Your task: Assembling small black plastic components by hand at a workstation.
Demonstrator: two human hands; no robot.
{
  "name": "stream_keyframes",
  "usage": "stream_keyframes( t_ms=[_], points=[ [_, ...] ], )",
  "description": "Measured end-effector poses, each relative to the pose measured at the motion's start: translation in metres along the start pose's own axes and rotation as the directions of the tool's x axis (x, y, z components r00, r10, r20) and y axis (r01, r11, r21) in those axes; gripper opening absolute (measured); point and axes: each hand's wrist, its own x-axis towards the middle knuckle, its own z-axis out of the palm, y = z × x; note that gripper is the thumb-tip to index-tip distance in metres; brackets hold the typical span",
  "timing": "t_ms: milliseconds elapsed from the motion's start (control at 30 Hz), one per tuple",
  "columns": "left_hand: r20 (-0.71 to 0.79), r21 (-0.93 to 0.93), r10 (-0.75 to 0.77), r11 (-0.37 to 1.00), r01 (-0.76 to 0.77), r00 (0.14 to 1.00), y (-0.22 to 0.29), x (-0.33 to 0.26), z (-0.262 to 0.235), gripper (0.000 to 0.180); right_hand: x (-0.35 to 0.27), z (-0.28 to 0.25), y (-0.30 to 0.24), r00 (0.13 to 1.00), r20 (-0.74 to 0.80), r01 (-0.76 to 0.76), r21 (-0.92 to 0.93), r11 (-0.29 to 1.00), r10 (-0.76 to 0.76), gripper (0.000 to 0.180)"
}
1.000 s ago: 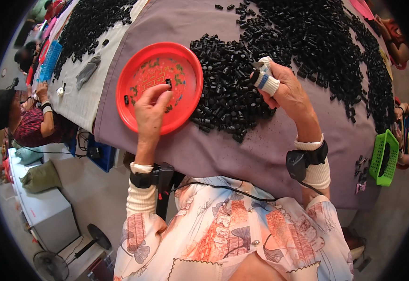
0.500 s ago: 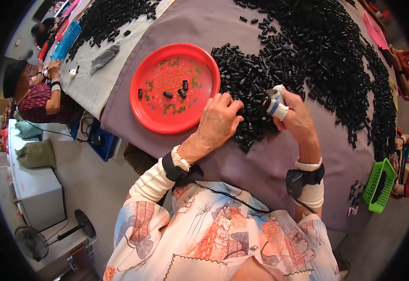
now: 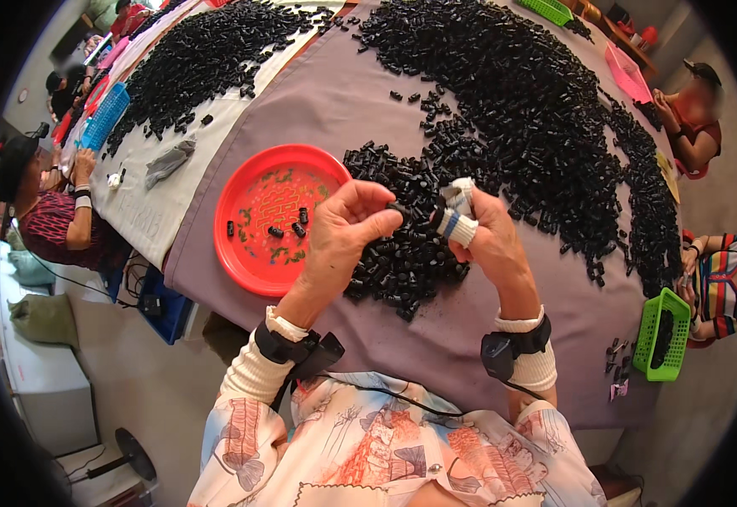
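Between the thumb and forefinger of my left hand [image 3: 340, 239] is a small black cylindrical piece [image 3: 396, 208], held up over the pile. My right hand [image 3: 493, 241] is curled, with white cloth covers [image 3: 456, 226] on its fingers. Something dark shows at its fingertips, too small to make out. Beneath both hands lies a near heap of black cylindrical pieces [image 3: 410, 275]. To the left stands a round red tray [image 3: 231, 260] with a printed pattern and several black pieces on it, partly covered by my left hand.
A much larger black pile [image 3: 503, 76] spreads across the cloth-covered table [image 3: 301, 110]. At the right edge sits a green basket [image 3: 674, 342]; a pink basket [image 3: 626, 74] is farther back. People work at left [image 3: 60, 207] and right [image 3: 723, 283]. A blue basket [image 3: 106, 117] lies at far left.
My left hand has risen from the heap with a black piece pinched in it. My right hand has shifted left, toward it. The view has tilted, showing more of the far table.
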Motion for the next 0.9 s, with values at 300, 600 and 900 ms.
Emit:
stream_keyframes(
  t_ms=[300, 600, 900],
  points=[
    [-0.014, -0.124, 0.158, 0.980, -0.158, 0.987, 0.031, 0.004, 0.015, 0.023, 0.009, 0.015, -0.035, 0.988, 0.002, 0.154, 0.139, 0.978, -0.156, 0.019],
    [-0.038, 0.057, 0.252, 0.967, -0.250, 0.967, 0.037, 0.001, 0.016, 0.021, 0.016, 0.017, -0.038, 0.978, 0.023, 0.201, 0.201, 0.959, -0.209, 0.018],
    [0.004, 0.349, 0.398, 0.859, -0.374, 0.917, 0.033, 0.004, 0.012, 0.018, 0.019, 0.014, -0.034, 0.983, 0.041, 0.173, 0.131, 0.976, -0.179, 0.019]
  ],
)
